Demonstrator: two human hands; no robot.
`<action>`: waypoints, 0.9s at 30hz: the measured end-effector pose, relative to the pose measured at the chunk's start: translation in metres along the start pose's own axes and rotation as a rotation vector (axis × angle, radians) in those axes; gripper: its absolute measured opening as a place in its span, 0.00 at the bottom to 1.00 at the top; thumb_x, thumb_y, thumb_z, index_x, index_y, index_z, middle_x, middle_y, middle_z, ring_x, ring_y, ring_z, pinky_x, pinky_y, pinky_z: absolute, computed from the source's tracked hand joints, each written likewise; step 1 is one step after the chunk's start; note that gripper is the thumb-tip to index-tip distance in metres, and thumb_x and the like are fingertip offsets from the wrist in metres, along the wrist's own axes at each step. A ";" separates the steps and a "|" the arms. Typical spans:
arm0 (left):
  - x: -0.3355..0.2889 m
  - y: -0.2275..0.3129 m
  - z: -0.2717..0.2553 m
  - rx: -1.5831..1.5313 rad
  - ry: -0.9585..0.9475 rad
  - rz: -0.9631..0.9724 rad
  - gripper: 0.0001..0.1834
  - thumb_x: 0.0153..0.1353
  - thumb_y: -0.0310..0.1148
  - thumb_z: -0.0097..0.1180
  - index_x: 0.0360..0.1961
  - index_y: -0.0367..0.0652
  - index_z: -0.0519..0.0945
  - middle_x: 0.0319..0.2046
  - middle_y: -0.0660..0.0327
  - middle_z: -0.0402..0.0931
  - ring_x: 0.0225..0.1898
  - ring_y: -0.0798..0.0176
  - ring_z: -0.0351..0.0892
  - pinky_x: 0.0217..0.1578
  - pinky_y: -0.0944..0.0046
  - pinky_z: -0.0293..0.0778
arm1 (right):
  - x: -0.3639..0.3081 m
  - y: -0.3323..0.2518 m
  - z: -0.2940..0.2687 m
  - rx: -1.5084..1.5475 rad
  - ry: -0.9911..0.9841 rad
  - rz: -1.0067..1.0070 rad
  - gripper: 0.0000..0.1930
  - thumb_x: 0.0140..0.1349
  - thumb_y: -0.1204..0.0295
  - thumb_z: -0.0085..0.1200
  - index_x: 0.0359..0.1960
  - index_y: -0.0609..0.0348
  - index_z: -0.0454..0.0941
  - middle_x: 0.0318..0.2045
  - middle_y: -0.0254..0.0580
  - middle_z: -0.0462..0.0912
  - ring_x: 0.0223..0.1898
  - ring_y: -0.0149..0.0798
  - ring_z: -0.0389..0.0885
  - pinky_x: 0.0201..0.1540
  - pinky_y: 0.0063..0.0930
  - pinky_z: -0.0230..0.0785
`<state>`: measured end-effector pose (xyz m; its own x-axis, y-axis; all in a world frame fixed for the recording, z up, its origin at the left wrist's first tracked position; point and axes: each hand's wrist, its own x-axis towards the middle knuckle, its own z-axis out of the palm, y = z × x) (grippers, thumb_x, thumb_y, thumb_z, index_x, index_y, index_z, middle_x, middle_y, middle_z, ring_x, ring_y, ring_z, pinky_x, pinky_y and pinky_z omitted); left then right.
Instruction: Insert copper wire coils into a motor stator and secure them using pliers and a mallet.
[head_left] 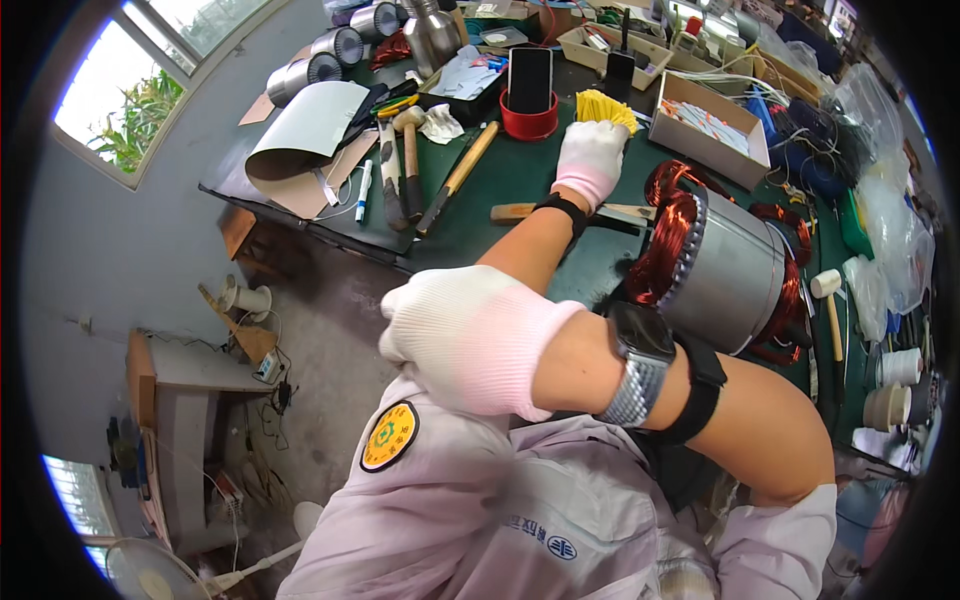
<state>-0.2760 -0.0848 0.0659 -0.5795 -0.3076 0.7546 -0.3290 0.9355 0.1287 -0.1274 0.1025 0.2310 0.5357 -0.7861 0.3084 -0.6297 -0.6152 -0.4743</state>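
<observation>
My left hand (pixel 592 160), in a white glove with a pink cuff, reaches far across the green bench top (pixel 470 250). Its fingers are closed on a bundle of thin yellow strips (pixel 605 108). Crossing over my left arm, my gloved right hand (pixel 455 325) sits by the left elbow with its fingers curled; what they hold, if anything, is hidden. Right of my left wrist lies a motor stator (pixel 735 270), a grey metal cylinder with red-brown copper windings (pixel 672 235) at its ends. A wooden-handled tool (pixel 515 212) passes under my left wrist toward the stator.
Hammers (pixel 408 150) and a wooden-handled tool (pixel 460 175) lie left of my left hand. A phone (pixel 529 80) stands in a red holder (pixel 530 122). A cardboard box of strips (pixel 712 135) is beyond the stator. At right are a white mallet (pixel 826 284) and spools (pixel 888 408).
</observation>
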 end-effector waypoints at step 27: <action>0.030 0.035 -0.145 -0.975 0.173 -0.479 0.09 0.72 0.23 0.61 0.49 0.33 0.87 0.41 0.57 0.88 0.40 0.68 0.85 0.46 0.68 0.79 | -0.261 -0.048 -0.081 -0.097 0.789 0.939 0.16 0.54 0.86 0.60 0.46 0.66 0.88 0.37 0.47 0.86 0.36 0.40 0.86 0.41 0.31 0.78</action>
<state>-0.1963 -0.0359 0.1862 -0.4114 -0.7181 0.5613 0.2828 0.4849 0.8276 -0.2827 0.3322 0.2397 -0.6131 -0.7264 0.3106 -0.6450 0.2332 -0.7277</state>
